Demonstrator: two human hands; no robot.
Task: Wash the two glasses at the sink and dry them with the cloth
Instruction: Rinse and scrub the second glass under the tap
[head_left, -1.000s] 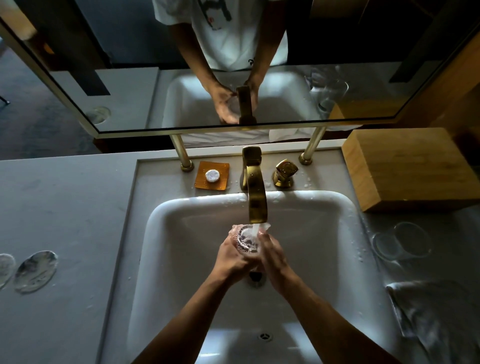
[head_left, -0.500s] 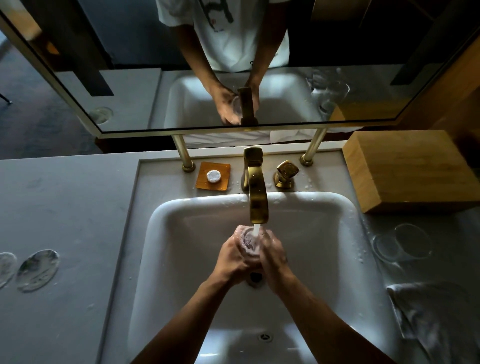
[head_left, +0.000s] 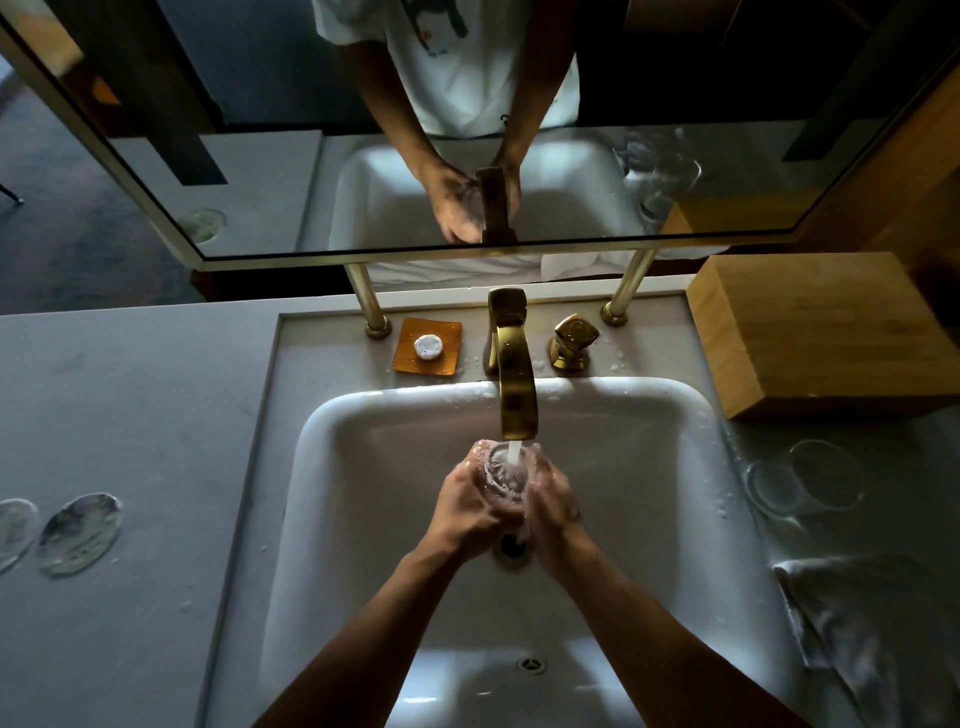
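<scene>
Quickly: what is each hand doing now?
Left hand: grips the glass under the tap.
Right hand: holds the same glass.

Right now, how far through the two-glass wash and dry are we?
Nothing looks finished. In hand: the left hand and right hand both grip one clear drinking glass under water running from the brass tap. The second clear glass lies on the counter right of the white sink; whether it's washed, I can't tell. The grey cloth lies unused, so drying remains.
</scene>
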